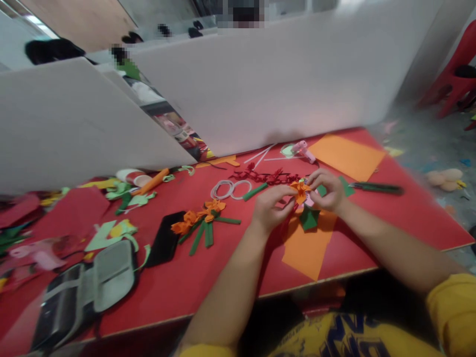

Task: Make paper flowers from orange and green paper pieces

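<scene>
Where the red table (167, 297) comes close to the body, an orange sheet (307, 253) lies near the front edge. On its far part sits a green piece (309, 219), just below the flower. Next comes the flower (300, 192), orange and small, between the two hands. The left hand (271, 206) is narrow, with its thumb and finger pinching the flower's left side. The right hand (329, 191) is curled, with its fingertips close together on the other side. A pink bit (308, 200) shows by those fingertips, and I cannot tell if they pinch that or the flower.

The flower looks very light, like paper or thin felt. It seems soft, so a hard squeeze could crush its petals. It does not look slippery. Its low middle, where the petals meet, is likely the best place to hold, with just the tips of the fingers. The thin petal ends would probably bend or tear if pulled.

Off to the left, more flowers (189, 222) lie with green stems (208, 234), which look a bit stiffer and easier to grip. To the right of the hands is a knife (383, 188). Farther away, a pink glue gun (305, 151) lies beside a big orange sheet (347, 157), and a white board (278, 89) stands behind.
</scene>
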Available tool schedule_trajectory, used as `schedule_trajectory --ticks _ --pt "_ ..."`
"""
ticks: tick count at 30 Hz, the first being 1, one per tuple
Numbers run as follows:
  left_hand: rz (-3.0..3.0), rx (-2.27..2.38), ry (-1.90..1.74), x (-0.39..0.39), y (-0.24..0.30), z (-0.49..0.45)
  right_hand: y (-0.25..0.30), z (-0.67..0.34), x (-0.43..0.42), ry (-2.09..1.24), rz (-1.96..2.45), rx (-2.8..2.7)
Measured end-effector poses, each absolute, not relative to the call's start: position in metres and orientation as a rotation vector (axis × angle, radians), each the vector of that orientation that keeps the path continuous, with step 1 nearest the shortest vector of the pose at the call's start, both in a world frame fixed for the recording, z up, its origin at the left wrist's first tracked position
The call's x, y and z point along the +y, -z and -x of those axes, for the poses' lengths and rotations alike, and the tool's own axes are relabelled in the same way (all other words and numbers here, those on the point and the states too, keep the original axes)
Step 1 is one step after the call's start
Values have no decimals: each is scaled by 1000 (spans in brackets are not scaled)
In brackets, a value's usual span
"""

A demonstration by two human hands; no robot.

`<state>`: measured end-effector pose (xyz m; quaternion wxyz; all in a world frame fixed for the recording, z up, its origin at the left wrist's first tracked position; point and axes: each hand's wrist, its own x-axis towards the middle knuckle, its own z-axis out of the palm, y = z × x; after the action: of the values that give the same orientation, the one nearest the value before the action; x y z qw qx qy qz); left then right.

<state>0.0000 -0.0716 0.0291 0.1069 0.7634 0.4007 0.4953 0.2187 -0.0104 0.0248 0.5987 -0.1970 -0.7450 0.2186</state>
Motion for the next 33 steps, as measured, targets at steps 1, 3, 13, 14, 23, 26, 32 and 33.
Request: schedule_trajectory --ticks 1,3,13,14,23,26,32,33 --pt "-2274 1164 -1457 -71 -28 2 -25 -219 -10 -507 443 -1725" --pt "-2321 1158 -1481 -69 -27 5 -25 -218 -10 -505 422 -1717" --pt "-2379 1242 -1612 -63 -25 12 -25 -220 -9 -530 392 -1730" --pt "-2349 1237 -1623 -63 -25 11 -25 -220 -9 -544 389 -1726" --pt "-1740 1132 -1704 -61 -20 -3 -15 -217 -11 -775 584 -1736" --pt "-1669 1067 -1650 -60 -17 -7 -15 -213 -14 -910 588 -1720" --pt "-1598 992 -1611 -56 -9 -5 -15 -209 -12 -1226 610 -1597" --pt "-1585 987 -1609 -55 -8 -5 -14 -210 -11 -1266 614 -1574"
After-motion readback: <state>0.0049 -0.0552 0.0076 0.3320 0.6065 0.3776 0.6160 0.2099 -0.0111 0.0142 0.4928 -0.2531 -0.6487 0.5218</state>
